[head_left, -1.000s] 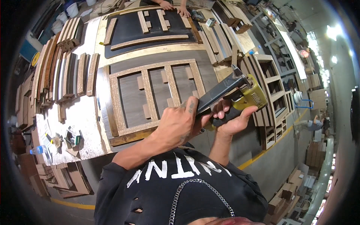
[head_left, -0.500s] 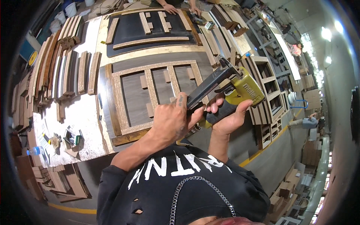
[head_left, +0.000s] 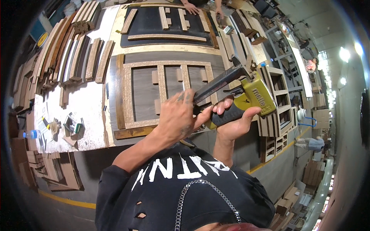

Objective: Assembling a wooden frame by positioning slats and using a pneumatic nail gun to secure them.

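Observation:
In front of my chest I hold an olive-green and black pneumatic nail gun (head_left: pixel 254 96), its long magazine slanting up to the right. My right hand (head_left: pixel 233 125) supports the black grip from below, with the fingertips curled over it and the thumb along the green body. My left hand (head_left: pixel 175 115) is closed around the lower end of the magazine. Beyond my hands, a light wooden frame (head_left: pixel 128 92) with upright slats and small blocks lies on a grey wood-grain panel (head_left: pixel 146 94). Darker wood strips (head_left: pixel 120 86) edge this panel.
Stacked wooden strips (head_left: pixel 90 57) lie at the left of the white-topped table (head_left: pixel 94 127), near a small open box (head_left: pixel 73 125) and a bottle (head_left: pixel 32 134). Across the table, a co-worker's hand (head_left: pixel 190 7) rests by a black panel (head_left: pixel 146 29) with strips. Wooden frames (head_left: pixel 279 107) stand at right.
The table and its contents have shifted slightly in view, mostly rightward. Both hands keep the same hold on the nail gun.

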{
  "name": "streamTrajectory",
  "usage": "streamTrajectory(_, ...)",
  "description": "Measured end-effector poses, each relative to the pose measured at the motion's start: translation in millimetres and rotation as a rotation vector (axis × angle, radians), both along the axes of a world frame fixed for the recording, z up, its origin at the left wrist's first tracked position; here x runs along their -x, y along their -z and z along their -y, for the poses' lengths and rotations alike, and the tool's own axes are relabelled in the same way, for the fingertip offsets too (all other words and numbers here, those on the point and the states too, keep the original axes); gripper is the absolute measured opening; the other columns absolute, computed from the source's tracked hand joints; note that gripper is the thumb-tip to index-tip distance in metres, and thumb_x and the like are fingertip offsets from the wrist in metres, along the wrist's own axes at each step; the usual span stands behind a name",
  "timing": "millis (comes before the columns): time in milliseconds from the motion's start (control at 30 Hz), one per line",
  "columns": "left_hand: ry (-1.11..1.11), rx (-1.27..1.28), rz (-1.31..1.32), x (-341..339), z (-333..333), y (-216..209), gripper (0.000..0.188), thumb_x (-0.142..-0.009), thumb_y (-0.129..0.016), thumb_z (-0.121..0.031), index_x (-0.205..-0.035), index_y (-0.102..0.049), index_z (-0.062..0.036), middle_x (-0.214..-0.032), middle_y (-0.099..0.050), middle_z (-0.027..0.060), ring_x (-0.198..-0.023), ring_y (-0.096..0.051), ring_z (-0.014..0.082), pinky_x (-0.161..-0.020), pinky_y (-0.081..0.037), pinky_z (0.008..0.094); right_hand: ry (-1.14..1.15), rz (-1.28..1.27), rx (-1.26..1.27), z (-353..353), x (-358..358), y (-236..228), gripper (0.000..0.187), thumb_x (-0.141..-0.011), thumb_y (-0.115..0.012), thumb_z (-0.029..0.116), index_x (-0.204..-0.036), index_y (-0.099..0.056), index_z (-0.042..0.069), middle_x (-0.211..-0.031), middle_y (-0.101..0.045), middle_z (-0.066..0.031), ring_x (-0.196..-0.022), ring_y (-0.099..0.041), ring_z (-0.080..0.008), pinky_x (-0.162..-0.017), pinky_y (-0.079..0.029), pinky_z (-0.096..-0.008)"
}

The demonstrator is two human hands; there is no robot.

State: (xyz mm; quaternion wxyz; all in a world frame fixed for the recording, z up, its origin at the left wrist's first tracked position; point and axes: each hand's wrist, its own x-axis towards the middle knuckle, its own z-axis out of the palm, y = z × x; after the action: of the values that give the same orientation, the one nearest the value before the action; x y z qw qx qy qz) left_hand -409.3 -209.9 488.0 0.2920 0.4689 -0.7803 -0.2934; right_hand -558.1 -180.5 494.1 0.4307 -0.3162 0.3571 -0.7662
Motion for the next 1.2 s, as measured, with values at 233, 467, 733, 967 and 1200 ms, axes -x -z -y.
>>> streamTrajectory(233,0.185,0.352,-0.456,4,21,11,0.059,-0.081,-0.072,-0.006,-0.129,-0.039,0.0049,-0.1,-0.058,0.0218,-0.087,-0.063,0.0394,-0.068,-0.054,0.0426,-0.008,-0.123,0.068,-3,-5,0,0.08,-0.093,-0.041,0.07,-0.128,-0.045,-0.001,-0.078,-0.058,-0.0147,-0.061,-0.057,-0.0242,-0.061,-0.052,-0.041)
streamTrajectory(467,0.088,0.369,-0.297,9,11,14,0.052,-0.084,-0.074,-0.016,-0.12,-0.04,0.0024,-0.091,-0.058,0.0186,-0.075,-0.063,0.0351,-0.06,-0.052,0.0419,0.064,-0.105,0.031,-4,1,-9,0.085,-0.09,-0.036,0.077,-0.122,-0.049,0.0,-0.076,-0.056,-0.0109,-0.057,-0.055,-0.0222,-0.059,-0.051,-0.0373)
streamTrajectory(733,0.129,0.335,-0.127,-13,1,-8,0.063,-0.086,-0.073,-0.021,-0.131,-0.034,-0.0013,-0.095,-0.062,0.0202,-0.077,-0.067,0.0341,-0.058,-0.056,0.0397,-0.162,0.138,0.047,-5,6,11,0.094,-0.08,-0.032,0.089,-0.093,-0.053,-0.002,-0.068,-0.053,-0.0112,-0.056,-0.053,-0.022,-0.056,-0.049,-0.034)
streamTrajectory(967,0.133,0.289,-0.114,-25,-3,-11,0.069,-0.09,-0.068,-0.024,-0.14,-0.027,-0.0019,-0.104,-0.059,0.0234,-0.084,-0.065,0.036,-0.063,-0.057,0.0416,-0.185,0.119,0.163,1,-10,5,0.095,-0.083,-0.035,0.085,-0.11,-0.057,-0.003,-0.067,-0.054,-0.0092,-0.053,-0.051,-0.0195,-0.052,-0.048,-0.0331)
streamTrajectory(1200,0.22,0.236,0.032,-42,-23,-20,0.064,-0.098,-0.057,-0.033,-0.137,-0.036,0.013,-0.094,-0.058,0.0196,-0.081,-0.064,0.0295,-0.056,-0.053,0.0347,-0.163,0.263,0.159,6,18,4,0.081,-0.09,-0.036,0.078,-0.103,-0.061,0.002,-0.065,-0.052,-0.0019,-0.045,-0.044,-0.0131,-0.041,-0.038,-0.0271)
